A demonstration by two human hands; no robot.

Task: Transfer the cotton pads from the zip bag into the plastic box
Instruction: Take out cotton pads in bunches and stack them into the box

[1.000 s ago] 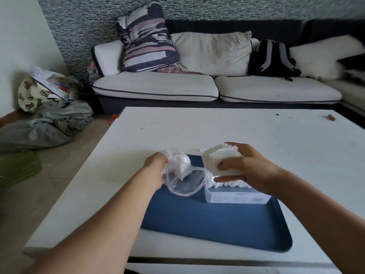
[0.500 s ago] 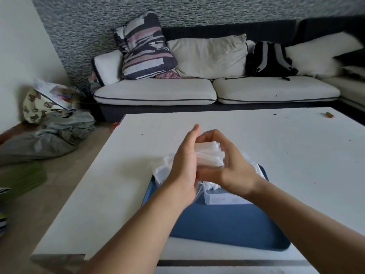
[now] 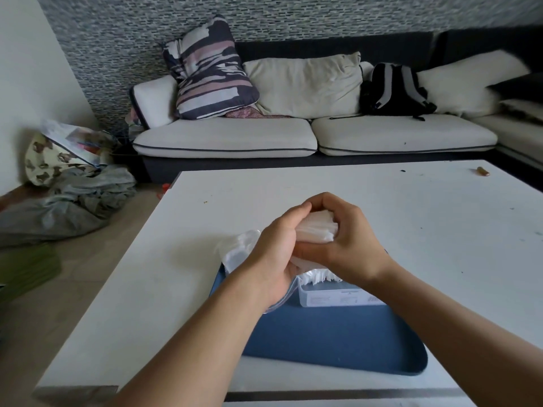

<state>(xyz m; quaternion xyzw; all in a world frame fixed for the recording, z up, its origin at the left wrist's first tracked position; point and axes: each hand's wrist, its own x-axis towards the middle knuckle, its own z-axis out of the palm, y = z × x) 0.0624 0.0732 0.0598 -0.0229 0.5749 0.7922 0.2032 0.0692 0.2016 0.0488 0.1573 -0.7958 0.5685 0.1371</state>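
Step in hand: squaring a stack of cotton pads [image 3: 316, 229] above the box [image 3: 338, 295], which sits on the tray [image 3: 338, 342] at 6 o'clock. Right hand [image 3: 349, 242] curls round the stack; left hand [image 3: 276, 254] presses its 9 o'clock side, apparently also pinning the bag [image 3: 239, 248]. Next: lower stack into box, already part-filled.

Home living room, sofa [image 3: 293, 136], cushions [image 3: 210, 69]
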